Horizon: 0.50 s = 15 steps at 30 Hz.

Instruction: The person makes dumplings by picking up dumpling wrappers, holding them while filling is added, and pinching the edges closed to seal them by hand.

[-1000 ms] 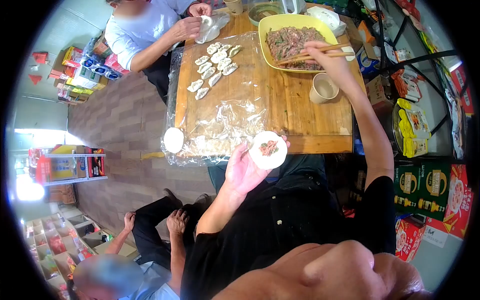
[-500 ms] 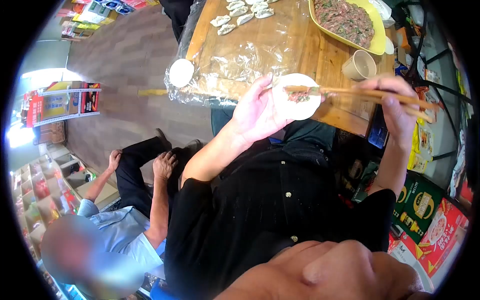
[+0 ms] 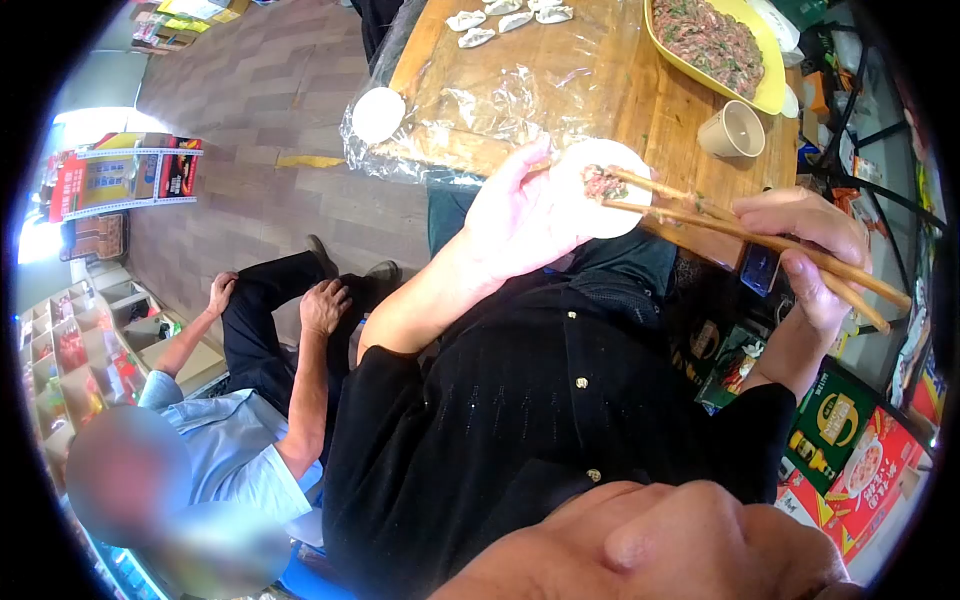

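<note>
A round white dumpling wrapper rests on the palm and fingers of my left hand, whose thumb points up beside it. A small lump of meat filling with green bits lies on the wrapper. With my right hand I grip a pair of wooden chopsticks. Their tips are spread and touch or nearly touch the filling. Beyond my hands, a yellow bowl holds much more minced meat filling.
Several folded dumplings lie on plastic film over the wooden table. A white round piece sits at the table's left corner, and a paper cup near the right edge. A seated person is at my left. Boxes stand right.
The chopstick tips have parted, and the filling sits more bunched on the wrapper. My right hand has moved down and slightly right. The camera view has shifted a little.
</note>
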Each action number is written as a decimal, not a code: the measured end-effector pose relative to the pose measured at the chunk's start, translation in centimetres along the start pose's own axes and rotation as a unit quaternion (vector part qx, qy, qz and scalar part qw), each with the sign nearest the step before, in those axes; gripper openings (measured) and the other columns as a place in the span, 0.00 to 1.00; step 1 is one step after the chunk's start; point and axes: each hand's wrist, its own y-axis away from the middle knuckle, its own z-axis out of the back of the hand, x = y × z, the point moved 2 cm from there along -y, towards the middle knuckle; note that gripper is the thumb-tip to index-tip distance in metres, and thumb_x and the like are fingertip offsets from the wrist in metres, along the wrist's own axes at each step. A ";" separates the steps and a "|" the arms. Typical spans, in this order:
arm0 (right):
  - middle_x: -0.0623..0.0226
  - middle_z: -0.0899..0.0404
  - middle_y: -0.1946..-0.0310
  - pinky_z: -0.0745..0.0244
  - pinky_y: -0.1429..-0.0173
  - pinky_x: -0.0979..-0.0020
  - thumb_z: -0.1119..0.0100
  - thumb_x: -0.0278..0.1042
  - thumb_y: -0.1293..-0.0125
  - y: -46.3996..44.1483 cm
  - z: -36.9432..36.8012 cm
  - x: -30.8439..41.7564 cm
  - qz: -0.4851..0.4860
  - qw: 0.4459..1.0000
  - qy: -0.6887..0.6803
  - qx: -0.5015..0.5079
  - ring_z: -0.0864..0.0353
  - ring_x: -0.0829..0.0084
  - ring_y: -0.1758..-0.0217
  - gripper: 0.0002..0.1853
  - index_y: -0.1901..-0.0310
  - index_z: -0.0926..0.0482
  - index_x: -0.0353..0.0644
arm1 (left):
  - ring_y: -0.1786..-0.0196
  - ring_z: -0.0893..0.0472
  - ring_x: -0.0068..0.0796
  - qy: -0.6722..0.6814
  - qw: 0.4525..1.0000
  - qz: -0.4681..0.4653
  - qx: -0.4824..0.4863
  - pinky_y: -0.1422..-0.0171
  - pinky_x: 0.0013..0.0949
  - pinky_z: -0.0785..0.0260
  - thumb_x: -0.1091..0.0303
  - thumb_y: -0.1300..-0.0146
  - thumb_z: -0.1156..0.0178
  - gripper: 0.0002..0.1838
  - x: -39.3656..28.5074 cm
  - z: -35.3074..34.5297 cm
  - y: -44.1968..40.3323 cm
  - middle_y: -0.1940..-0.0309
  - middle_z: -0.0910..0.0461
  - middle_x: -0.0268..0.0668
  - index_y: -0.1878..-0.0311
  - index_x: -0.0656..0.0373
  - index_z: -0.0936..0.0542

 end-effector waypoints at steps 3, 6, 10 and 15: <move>0.44 0.16 0.61 0.20 0.53 0.59 0.42 0.40 0.42 -0.1 -1.0 -0.8 0.052 0.997 -0.058 -0.020 0.14 0.52 0.59 0.15 0.64 0.19 0.34 | 0.25 0.43 0.54 0.004 1.000 -0.002 -0.001 0.21 0.49 0.51 0.43 0.29 0.57 0.41 0.1 -0.1 0.0 0.28 0.45 0.62 0.29 0.73 0.46; 0.43 0.17 0.61 0.19 0.55 0.58 0.42 0.38 0.41 -0.1 -1.0 -0.5 0.032 0.996 -0.077 0.015 0.15 0.53 0.60 0.13 0.65 0.20 0.35 | 0.25 0.43 0.55 0.023 1.000 -0.002 0.002 0.21 0.50 0.52 0.43 0.29 0.56 0.41 0.1 -0.4 0.0 0.28 0.46 0.62 0.28 0.72 0.46; 0.43 0.17 0.60 0.19 0.56 0.59 0.41 0.37 0.41 0.5 -0.5 -1.0 0.066 0.995 -0.068 -0.018 0.15 0.53 0.60 0.11 0.65 0.20 0.35 | 0.25 0.44 0.56 0.000 1.000 -0.020 -0.001 0.20 0.50 0.54 0.44 0.29 0.56 0.40 -0.2 -0.1 0.0 0.28 0.47 0.63 0.29 0.72 0.45; 0.43 0.17 0.61 0.18 0.57 0.58 0.42 0.31 0.40 -0.6 -2.2 -0.2 0.153 0.987 0.016 0.043 0.14 0.50 0.60 0.09 0.64 0.21 0.34 | 0.24 0.45 0.56 0.030 1.000 -0.006 0.005 0.20 0.51 0.53 0.45 0.29 0.56 0.40 -0.1 -0.5 -0.3 0.28 0.48 0.63 0.29 0.72 0.45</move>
